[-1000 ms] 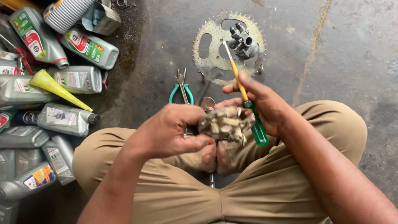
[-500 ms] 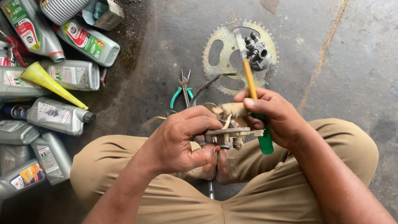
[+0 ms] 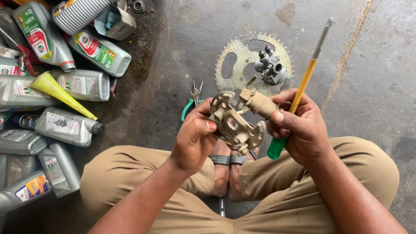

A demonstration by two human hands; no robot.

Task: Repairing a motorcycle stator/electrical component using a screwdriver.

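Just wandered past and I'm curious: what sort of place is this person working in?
Most likely a small motorcycle repair shop. Grey oil bottles lie piled on the stained concrete floor, a toothed sprocket rests ahead, and the left hand holds a grimy metal part while the right hand grips a screwdriver.

Workshop floor (image 3: 399,66) of grey concrete, stained and cracked, darkened by an oily patch (image 3: 144,35) at upper left. Grey plastic oil bottles (image 3: 66,126) lie heaped along the left edge with a yellow funnel (image 3: 60,92). A toothed sprocket (image 3: 236,62) lies flat beyond, pliers (image 3: 191,99) beside it. Diffuse daylight.
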